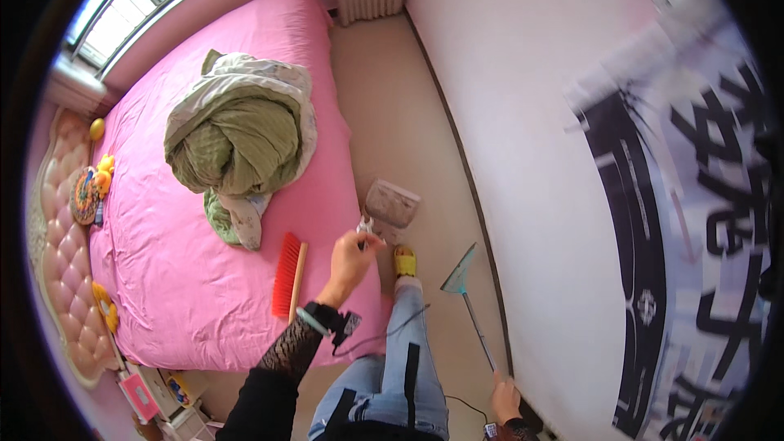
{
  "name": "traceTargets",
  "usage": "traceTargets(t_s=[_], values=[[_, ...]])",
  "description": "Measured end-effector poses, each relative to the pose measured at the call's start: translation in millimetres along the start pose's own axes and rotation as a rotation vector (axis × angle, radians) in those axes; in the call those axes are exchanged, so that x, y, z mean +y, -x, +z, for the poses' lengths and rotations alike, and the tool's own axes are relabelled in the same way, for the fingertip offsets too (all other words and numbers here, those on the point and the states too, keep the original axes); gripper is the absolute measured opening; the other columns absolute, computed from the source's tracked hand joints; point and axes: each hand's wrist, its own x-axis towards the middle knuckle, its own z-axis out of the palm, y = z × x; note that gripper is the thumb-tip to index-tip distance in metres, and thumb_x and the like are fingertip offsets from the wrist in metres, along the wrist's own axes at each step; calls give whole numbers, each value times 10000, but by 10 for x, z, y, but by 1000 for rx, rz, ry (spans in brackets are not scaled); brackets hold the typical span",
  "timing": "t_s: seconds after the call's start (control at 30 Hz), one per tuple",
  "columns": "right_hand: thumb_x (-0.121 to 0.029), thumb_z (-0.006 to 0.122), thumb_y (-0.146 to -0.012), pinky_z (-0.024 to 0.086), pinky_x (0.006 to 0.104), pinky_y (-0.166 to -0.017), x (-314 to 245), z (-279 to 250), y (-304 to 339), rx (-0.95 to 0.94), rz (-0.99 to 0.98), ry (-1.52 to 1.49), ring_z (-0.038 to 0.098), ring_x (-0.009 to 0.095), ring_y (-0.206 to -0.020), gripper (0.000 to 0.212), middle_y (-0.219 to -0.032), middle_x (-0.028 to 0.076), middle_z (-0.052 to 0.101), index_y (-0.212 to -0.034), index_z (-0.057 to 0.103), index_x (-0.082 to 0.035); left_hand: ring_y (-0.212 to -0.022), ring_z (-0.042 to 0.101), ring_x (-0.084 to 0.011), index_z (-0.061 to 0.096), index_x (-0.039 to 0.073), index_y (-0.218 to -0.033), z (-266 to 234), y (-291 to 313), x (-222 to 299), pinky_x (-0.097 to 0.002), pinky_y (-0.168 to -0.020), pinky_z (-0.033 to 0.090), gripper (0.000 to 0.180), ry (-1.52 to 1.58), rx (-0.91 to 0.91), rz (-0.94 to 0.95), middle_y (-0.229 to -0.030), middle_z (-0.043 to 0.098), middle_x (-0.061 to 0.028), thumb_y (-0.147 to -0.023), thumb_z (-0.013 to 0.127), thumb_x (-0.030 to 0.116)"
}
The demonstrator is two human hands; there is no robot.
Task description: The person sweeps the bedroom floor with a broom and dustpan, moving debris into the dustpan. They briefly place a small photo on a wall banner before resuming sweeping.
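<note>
My right hand [505,399] at the lower right is closed round the grey handle of a broom with a teal, fan-shaped head [460,271]. The broom head is by the floor, to the right of my foot. My left hand [354,260] reaches forward over the bed's edge with its fingers closed. Small pale and dark bits show at its fingertips, too small to name. Just beyond that hand a pale, boxy dustpan [393,202] is low by the floor. A red-bristled bed brush [289,276] with a wooden handle lies on the bed to the left.
A pink-sheeted bed [163,286] fills the left side, with a bundled green and white quilt [237,131] on it. Plush toys [104,175] sit by the tufted headboard [69,253]. A white wall [523,155] bounds the floor strip [371,98] on the right. My foot wears a yellow slipper [405,261].
</note>
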Motion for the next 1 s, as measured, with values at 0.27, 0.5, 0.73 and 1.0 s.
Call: traceTargets(t_s=[0.27, 0.5, 0.73, 1.0], values=[[-50, 493, -877, 500, 516, -713, -1020, -1746, -3158, 107, -243, 23, 618, 437, -802, 509, -936, 242, 582, -1380, 470, -123, -585, 541, -231, 692, 70, -761, -127, 36, 114, -339, -514, 413, 138, -76, -5, -68, -662, 529, -84, -712, 814, 112], [-55, 551, -837, 487, 524, -771, -3352, -2456, -6339, 252, -469, -234, 605, 448, -897, 504, -945, 282, 632, -1339, 509, -66, -541, 498, -185, 710, 123, -756, -103, -65, 174, -315, -464, 359, 159, -103, -52, -212, -642, 501, -46, -673, 842, 90], [-95, 482, -878, 507, 527, -776, -4475, -2075, -6908, 297, -365, -400, 622, 462, -909, 341, -938, 295, 644, -1194, 573, -3, -583, 516, -177, 704, 91, -884, -143, -23, 145, -312, -490, 435, 224, -38, -62, -177, -794, 536, -81, -693, 804, 31], [4, 549, -801, 490, 522, -816, -2912, -1179, -5644, 36, -198, -376, 614, 468, -938, 640, -952, 321, 631, -1419, 414, -95, -537, 503, -150, 736, 141, -778, -182, 355, 36, -288, -461, 360, 193, -94, -28, -249, -648, 517, -27, -646, 847, 54]])
